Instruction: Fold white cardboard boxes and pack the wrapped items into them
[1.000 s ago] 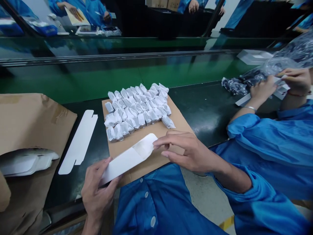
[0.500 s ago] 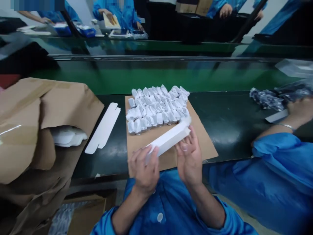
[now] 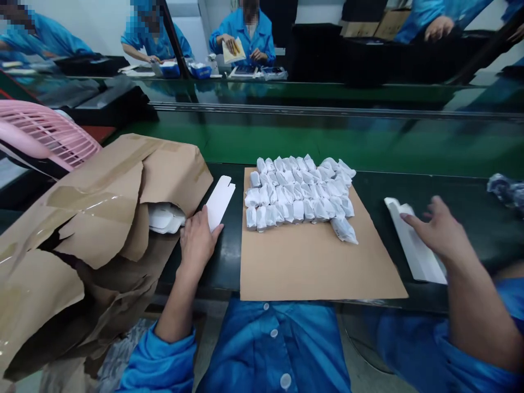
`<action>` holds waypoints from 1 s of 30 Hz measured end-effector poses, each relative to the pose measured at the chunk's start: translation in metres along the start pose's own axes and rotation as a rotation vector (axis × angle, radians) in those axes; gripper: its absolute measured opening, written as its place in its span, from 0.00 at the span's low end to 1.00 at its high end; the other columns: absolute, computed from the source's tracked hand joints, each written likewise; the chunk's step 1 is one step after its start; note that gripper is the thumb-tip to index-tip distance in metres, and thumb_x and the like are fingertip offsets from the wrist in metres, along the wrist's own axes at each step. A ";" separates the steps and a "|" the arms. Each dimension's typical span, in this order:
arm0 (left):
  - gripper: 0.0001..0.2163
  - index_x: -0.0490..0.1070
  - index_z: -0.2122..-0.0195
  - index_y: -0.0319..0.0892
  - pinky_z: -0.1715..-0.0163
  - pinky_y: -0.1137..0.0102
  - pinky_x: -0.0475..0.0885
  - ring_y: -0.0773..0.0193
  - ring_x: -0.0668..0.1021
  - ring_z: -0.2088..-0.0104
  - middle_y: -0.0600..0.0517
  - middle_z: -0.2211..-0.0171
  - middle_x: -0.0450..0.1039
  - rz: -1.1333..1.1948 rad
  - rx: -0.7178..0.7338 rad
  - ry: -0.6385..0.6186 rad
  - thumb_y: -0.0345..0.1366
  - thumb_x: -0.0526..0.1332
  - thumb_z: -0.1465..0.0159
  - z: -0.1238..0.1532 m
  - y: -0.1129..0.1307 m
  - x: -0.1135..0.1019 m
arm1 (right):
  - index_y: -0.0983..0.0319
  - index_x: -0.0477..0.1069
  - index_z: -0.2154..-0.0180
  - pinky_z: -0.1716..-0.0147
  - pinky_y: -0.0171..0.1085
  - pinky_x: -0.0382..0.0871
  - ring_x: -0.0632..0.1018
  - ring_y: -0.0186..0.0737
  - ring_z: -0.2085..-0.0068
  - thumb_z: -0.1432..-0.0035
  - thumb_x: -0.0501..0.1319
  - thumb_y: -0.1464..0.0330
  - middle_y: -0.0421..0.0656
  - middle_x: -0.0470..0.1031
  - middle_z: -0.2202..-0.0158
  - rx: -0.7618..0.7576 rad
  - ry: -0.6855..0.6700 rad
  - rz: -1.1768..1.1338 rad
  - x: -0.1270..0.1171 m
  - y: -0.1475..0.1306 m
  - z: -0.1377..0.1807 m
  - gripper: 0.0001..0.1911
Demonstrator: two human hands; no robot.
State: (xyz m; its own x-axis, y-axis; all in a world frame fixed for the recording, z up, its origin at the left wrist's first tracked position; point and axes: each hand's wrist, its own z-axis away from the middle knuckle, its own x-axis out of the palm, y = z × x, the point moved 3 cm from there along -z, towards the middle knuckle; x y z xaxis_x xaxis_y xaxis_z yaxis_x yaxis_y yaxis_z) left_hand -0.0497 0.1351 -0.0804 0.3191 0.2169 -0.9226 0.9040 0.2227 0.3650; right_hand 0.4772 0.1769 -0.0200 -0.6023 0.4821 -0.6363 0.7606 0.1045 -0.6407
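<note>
Head view. I am laying my left hand (image 3: 198,240) on the near end of a flat white blank (image 3: 221,197); the hand is lying open, fingers loosely stretched, touching the blank but not closing on it. The blank is lying on the black bench (image 3: 374,191), between a torn brown carton (image 3: 123,185) and a cardboard sheet (image 3: 319,265). I am spreading my right hand (image 3: 440,232) palm down over a folded white box (image 3: 415,256); the fingers are wide apart and resting on it, gripping nothing. The box is lying on the bench to the right of the sheet, well apart from the blank.

White packets (image 3: 301,191) are standing in close rows on the far half of the sheet, with one lying at the right end of the near row. White trays (image 3: 164,217) are showing in the carton's mouth, just beside my left hand. A pink fan (image 3: 49,136) is sitting at far left. A green belt (image 3: 307,142) is running behind the bench. Beyond it a co-worker (image 3: 245,34) in blue is handling a yellow sheet.
</note>
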 end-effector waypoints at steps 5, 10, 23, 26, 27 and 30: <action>0.37 0.56 0.35 0.32 0.43 0.44 0.62 0.36 0.68 0.42 0.33 0.47 0.69 0.032 -0.105 -0.012 0.42 0.63 0.43 -0.003 0.006 0.003 | 0.57 0.62 0.38 0.49 0.51 0.71 0.78 0.46 0.52 0.38 0.60 0.62 0.49 0.74 0.48 0.015 -0.125 -0.234 0.055 -0.114 0.089 0.28; 0.39 0.66 0.43 0.33 0.47 0.50 0.67 0.43 0.74 0.51 0.42 0.57 0.73 0.200 -0.134 -0.063 0.45 0.70 0.54 -0.001 -0.009 0.000 | 0.60 0.60 0.38 0.57 0.40 0.75 0.78 0.36 0.60 0.41 0.61 0.69 0.47 0.76 0.51 0.148 -0.869 -0.785 0.146 -0.226 0.166 0.30; 0.24 0.69 0.49 0.42 0.65 0.64 0.79 0.56 0.81 0.62 0.46 0.59 0.79 1.057 0.081 -0.247 0.48 0.67 0.42 0.121 0.037 -0.050 | 0.62 0.72 0.55 0.63 0.35 0.70 0.78 0.39 0.61 0.37 0.59 0.67 0.41 0.78 0.60 -0.145 -0.875 -0.608 0.112 -0.239 0.139 0.10; 0.18 0.73 0.51 0.43 0.67 0.69 0.78 0.59 0.81 0.62 0.47 0.59 0.80 1.023 0.155 -0.160 0.47 0.64 0.39 0.107 0.042 -0.076 | 0.58 0.70 0.48 0.57 0.36 0.70 0.79 0.40 0.56 0.36 0.58 0.70 0.42 0.78 0.53 -0.456 -1.038 -0.359 0.074 -0.223 0.131 0.15; 0.14 0.76 0.56 0.43 0.68 0.72 0.76 0.61 0.81 0.65 0.48 0.63 0.81 0.895 0.167 -0.212 0.45 0.65 0.39 0.101 0.046 -0.081 | 0.57 0.69 0.45 0.55 0.37 0.69 0.78 0.41 0.54 0.34 0.57 0.70 0.42 0.78 0.51 -0.541 -1.044 -0.293 0.067 -0.218 0.131 0.16; 0.10 0.79 0.66 0.40 0.74 0.76 0.73 0.66 0.79 0.73 0.50 0.72 0.79 0.692 0.186 -0.287 0.42 0.65 0.39 0.088 0.063 -0.082 | 0.60 0.60 0.38 0.54 0.43 0.71 0.77 0.47 0.52 0.33 0.56 0.64 0.49 0.76 0.49 -0.660 -0.875 -0.065 0.063 -0.207 0.139 0.24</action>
State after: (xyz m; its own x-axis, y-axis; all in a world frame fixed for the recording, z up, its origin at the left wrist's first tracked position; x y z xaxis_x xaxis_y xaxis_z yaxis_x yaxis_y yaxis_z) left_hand 0.0060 0.0474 0.0076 0.8674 -0.0119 -0.4975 0.4967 -0.0428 0.8669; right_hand 0.2487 0.0648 0.0128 -0.4108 -0.2981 -0.8616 0.5444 0.6778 -0.4941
